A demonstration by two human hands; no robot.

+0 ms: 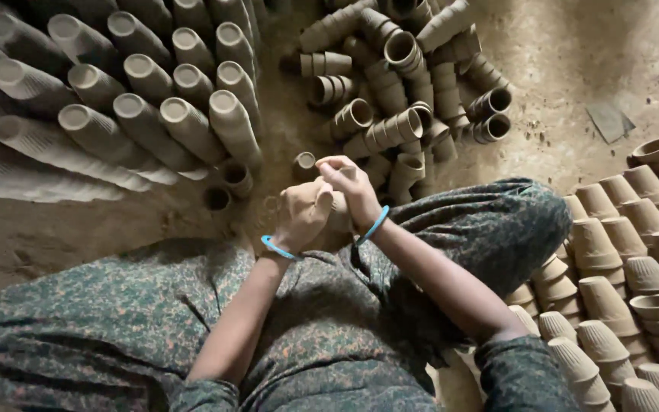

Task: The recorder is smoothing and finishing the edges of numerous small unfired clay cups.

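**Clay cups all around, one at your hands**

Your knees, in dark green patterned cloth [329, 336], fill the bottom of the view, with both forearms reaching forward over them. Your left hand [303, 214] wears a blue bangle [278, 249] at the wrist, and its grip is curled around a pale clay cup [335, 210], though the fingers hide most of it. Your right hand [352, 187] has a matching blue bangle [375, 225] and rests over the same cup from above, fingers bent and pressed against it; you cannot tell how much of the hold is its own. The cup sits between both hands, just above your lap and over the dirt floor [573, 61].

Ahead on the left, long stacks of nested cups [154, 107] lie on their sides in rows. Straight ahead, a loose heap of shorter stacks [406, 84] is jumbled together, some mouths facing you. A single small cup [304, 162] stands just beyond your fingers. On your right, upturned cups [612, 282] stand close together in rows, touching one another.
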